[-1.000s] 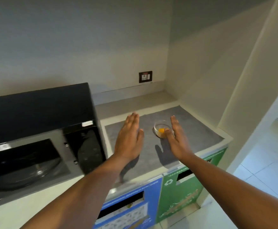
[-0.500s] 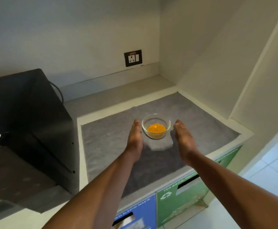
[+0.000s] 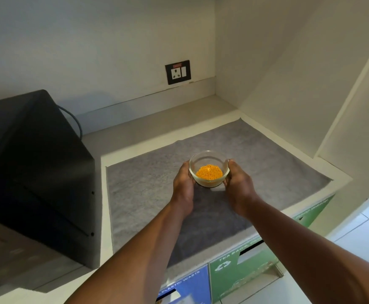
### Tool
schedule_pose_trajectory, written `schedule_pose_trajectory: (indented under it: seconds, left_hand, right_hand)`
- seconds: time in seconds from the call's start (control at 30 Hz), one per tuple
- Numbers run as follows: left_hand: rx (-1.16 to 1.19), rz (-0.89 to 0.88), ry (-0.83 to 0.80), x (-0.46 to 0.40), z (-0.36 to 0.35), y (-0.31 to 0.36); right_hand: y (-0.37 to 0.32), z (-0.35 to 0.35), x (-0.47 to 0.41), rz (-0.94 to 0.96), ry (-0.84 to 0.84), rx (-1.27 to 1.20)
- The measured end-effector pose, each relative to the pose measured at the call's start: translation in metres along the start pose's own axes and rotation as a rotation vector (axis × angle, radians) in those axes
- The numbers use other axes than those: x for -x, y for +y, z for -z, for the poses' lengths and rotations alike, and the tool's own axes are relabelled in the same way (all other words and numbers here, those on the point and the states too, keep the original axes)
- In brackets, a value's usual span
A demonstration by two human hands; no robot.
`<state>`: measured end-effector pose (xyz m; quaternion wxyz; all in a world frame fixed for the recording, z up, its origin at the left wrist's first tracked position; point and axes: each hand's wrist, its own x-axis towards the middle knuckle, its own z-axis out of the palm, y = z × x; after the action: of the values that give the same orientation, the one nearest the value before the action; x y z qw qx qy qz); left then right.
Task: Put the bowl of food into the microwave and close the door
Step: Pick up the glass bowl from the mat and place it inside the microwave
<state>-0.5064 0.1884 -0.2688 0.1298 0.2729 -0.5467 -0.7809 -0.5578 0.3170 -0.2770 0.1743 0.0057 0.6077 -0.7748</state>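
A small clear glass bowl [image 3: 209, 168] with orange food in it sits on the grey mat [image 3: 148, 194] on the counter. My left hand [image 3: 183, 183] presses against the bowl's left side and my right hand [image 3: 237, 183] against its right side, so both hands cup it. The black microwave [image 3: 36, 167] stands at the left; only its top and right side show. A flat dark panel at the lower left looks like its lowered door [image 3: 10, 255]. The cavity is out of view.
A black wall socket [image 3: 177, 71] is on the back wall. White walls close the counter at the back and right. Below the counter's front edge are a blue waste bin front [image 3: 190, 288] and a green one [image 3: 245, 275]. A cable runs behind the microwave.
The view has swung right and closer to the bowl. Both hands, open beside the bowl before, have closed in and now clasp its two sides.
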Motion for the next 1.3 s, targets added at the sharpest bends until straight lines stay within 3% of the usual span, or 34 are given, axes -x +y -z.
schedule_pose_trajectory:
  seconds: [0.33,0.57,0.87,1.3]
  left_hand:
    - [0.034,-0.061,-0.012,0.062,0.019,0.013]
    - [0.060,0.014,0.028,0.141,0.055,0.033]
    - [0.043,0.015,0.041,0.253,0.159,0.055]
    - [0.022,-0.039,0.253,0.387,0.363,0.111]
  right_hand:
    - [-0.007,-0.010,0.065,0.105,-0.078,0.047]
    - [-0.010,-0.036,0.152,0.061,-0.059,0.092]
    - [0.008,-0.102,0.288,0.060,-0.082,0.080]
    - [0.061,-0.268,0.447,-0.010,-0.334,0.243]
